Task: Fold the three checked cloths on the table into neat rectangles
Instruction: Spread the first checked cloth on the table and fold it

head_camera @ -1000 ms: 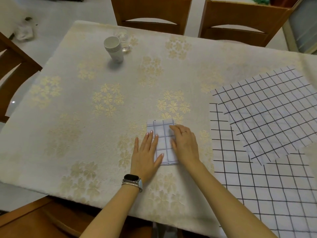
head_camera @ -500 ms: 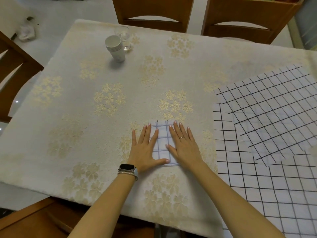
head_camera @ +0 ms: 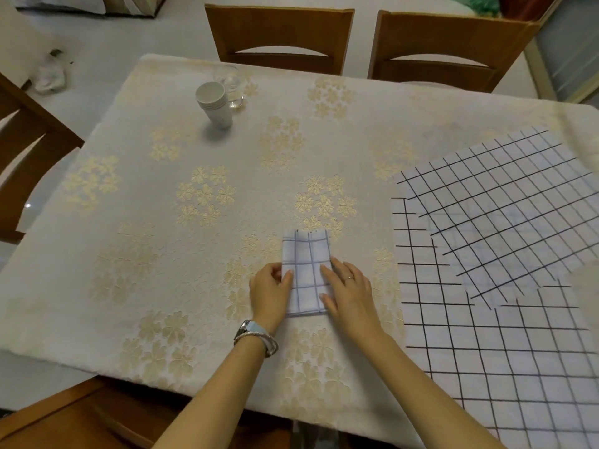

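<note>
A dining table (head_camera: 136, 286) dressed in cream with gold flower clusters fills the view, and the work sits at its near middle. Nearest, the left hand (head_camera: 270, 293), a watch (head_camera: 256, 332) on its wrist, has its fingers curled at the left edge of the folded cloth (head_camera: 306, 254) with the thumb laid over the top, pinching that edge, probably to keep the layers from sliding apart. The right hand (head_camera: 348, 293) lies on the cloth's right edge with fingers fairly straight and the thumb on the fabric, pressing rather than gripping; whether any fingertip is tucked under cannot be told. Between them the cloth is already a small upright rectangle, its far end free of both hands, so this reads as a last squaring and flattening of the first piece. To the right, the near spread cloth (head_camera: 486, 367) lies open and runs off the near edge, and the upper spread cloth (head_camera: 518, 205) rests askew on its far part. Both are unfolded and close to the right hand for picking up, so two of three remain. Farther left, a stack of paper cups (head_camera: 214, 103) touches a glass (head_camera: 231, 85), well clear of the folding, and beyond the far edge stand two wooden chairs (head_camera: 280, 37).
</note>
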The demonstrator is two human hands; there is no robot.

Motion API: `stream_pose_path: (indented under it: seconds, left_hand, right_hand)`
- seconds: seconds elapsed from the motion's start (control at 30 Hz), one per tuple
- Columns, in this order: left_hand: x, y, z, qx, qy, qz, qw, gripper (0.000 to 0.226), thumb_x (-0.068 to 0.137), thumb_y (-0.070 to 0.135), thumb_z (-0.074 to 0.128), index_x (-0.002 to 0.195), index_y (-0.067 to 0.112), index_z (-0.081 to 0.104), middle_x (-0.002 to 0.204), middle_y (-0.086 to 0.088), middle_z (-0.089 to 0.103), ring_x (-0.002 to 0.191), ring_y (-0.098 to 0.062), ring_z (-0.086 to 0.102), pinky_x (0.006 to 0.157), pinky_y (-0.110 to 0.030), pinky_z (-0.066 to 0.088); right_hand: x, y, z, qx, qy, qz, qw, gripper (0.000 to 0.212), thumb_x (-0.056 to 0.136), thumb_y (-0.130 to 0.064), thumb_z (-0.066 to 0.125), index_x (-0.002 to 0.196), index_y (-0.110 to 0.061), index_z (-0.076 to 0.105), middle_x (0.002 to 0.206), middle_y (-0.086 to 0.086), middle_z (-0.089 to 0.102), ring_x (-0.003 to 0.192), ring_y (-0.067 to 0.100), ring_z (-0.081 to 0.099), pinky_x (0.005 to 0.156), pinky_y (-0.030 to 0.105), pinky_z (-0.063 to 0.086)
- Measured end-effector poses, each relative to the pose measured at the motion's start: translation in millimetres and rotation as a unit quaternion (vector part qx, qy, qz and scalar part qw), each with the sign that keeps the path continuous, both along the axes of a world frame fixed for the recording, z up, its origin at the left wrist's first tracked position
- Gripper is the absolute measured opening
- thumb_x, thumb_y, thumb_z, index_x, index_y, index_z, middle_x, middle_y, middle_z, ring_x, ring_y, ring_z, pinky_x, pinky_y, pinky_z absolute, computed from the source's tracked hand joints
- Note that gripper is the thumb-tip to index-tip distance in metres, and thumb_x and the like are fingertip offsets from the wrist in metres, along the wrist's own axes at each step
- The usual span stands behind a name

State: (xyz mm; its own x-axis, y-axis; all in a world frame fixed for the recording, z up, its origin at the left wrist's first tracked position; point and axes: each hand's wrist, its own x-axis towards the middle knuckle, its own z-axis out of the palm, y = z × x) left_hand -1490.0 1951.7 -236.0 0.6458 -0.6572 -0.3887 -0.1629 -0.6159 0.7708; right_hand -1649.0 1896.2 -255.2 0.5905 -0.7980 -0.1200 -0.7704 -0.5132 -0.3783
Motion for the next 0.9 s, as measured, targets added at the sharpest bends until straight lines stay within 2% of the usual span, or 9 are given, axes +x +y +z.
stream_pose_path:
  seconds: [0.1,0.2,0.27,0.33,0.43,0.5,0.6,0.73,0.9]
  left_hand:
    - [-4.6,-4.5,9.1,-0.019,0.044,0.019,0.999,0.007,0.096,0.020,0.059,0.095,0.014,0.062,0.086,0.002,0.064,0.082,-0.019,0.062,0.069,-0.027,0.052]
    - [-8.7,-6.7,16.5,-0.031,0.109,0.051,0.992,0.011,0.098,0.018,0.055,0.098,0.009,0.060,0.086,0.001,0.062,0.079,-0.015,0.059,0.062,-0.020,0.045]
    - [-10.6,-6.2,22.0,-0.035,0.166,0.066,0.983,0.015,0.099,0.020,0.054,0.106,0.008,0.058,0.093,0.001,0.065,0.083,-0.013,0.063,0.064,-0.020,0.049]
    - [-10.8,-4.4,25.2,-0.040,0.218,0.074,0.972,0.022,0.098,0.022,0.055,0.115,0.008,0.057,0.105,-0.004,0.068,0.092,-0.017,0.067,0.073,-0.030,0.057]
    - [-12.1,1.4,34.7,-0.073,0.277,0.087,0.954,0.026,0.098,0.020,0.057,0.120,0.006,0.056,0.112,-0.011,0.069,0.099,-0.026,0.069,0.085,-0.043,0.059]
    - [-12.3,6.9,40.4,-0.097,0.294,0.087,0.947,0.025,0.097,0.017,0.058,0.119,0.006,0.056,0.109,-0.010,0.072,0.095,-0.023,0.072,0.079,-0.039,0.060]
    - [-13.7,17.9,50.4,-0.116,0.304,0.078,0.942,0.021,0.097,0.016,0.059,0.117,0.009,0.058,0.098,-0.005,0.075,0.082,-0.016,0.075,0.066,-0.030,0.059]
    - [-10.9,37.5,62.9,-0.117,0.257,0.061,0.957,0.022,0.096,0.022,0.061,0.117,0.014,0.060,0.097,-0.001,0.075,0.080,-0.012,0.074,0.065,-0.028,0.058]
    - [7.4,76.7,84.3,-0.129,0.256,0.103,0.953,0.022,0.099,0.024,0.054,0.117,0.015,0.062,0.104,-0.005,0.074,0.086,-0.017,0.073,0.067,-0.031,0.058]
  right_hand:
    - [-0.4,1.1,4.3,0.045,-0.039,-0.016,0.998,0.061,0.091,-0.026,0.063,0.146,-0.017,0.040,0.156,0.007,0.035,0.141,0.030,0.031,0.112,0.045,0.030]
    - [-0.5,-1.2,11.3,0.132,-0.136,-0.080,0.979,0.065,0.093,-0.024,0.061,0.151,-0.019,0.030,0.156,0.003,0.033,0.142,0.021,0.029,0.115,0.036,0.026]
    - [0.5,-3.5,20.3,0.219,-0.237,-0.155,0.934,0.066,0.093,-0.021,0.063,0.151,-0.019,0.030,0.153,0.001,0.035,0.138,0.017,0.036,0.112,0.031,0.032]
    - [2.3,-6.4,31.1,0.299,-0.329,-0.226,0.867,0.066,0.093,-0.017,0.065,0.150,-0.019,0.030,0.152,0.002,0.036,0.134,0.017,0.042,0.107,0.029,0.038]
    - [2.5,-14.1,44.6,0.361,-0.370,-0.285,0.807,0.063,0.093,-0.018,0.065,0.147,-0.018,0.034,0.144,0.004,0.044,0.122,0.015,0.050,0.094,0.024,0.046]
    - [0.3,-17.5,49.9,0.420,-0.368,-0.302,0.772,0.060,0.092,-0.025,0.066,0.145,-0.018,0.039,0.138,0.004,0.052,0.116,0.018,0.057,0.087,0.025,0.052]
    - [-3.3,-13.1,58.2,0.525,-0.367,-0.279,0.716,0.044,0.092,-0.033,0.065,0.132,-0.015,0.057,0.122,0.008,0.069,0.107,0.025,0.069,0.089,0.042,0.057]
    - [-0.8,1.5,74.3,0.527,-0.383,-0.245,0.718,0.028,0.095,-0.023,0.061,0.122,-0.015,0.064,0.113,0.005,0.073,0.101,0.021,0.071,0.077,0.033,0.059]
    - [16.9,20.3,95.2,0.525,-0.352,-0.195,0.750,0.025,0.097,-0.022,0.058,0.122,-0.019,0.064,0.114,0.003,0.073,0.103,0.023,0.070,0.078,0.036,0.059]
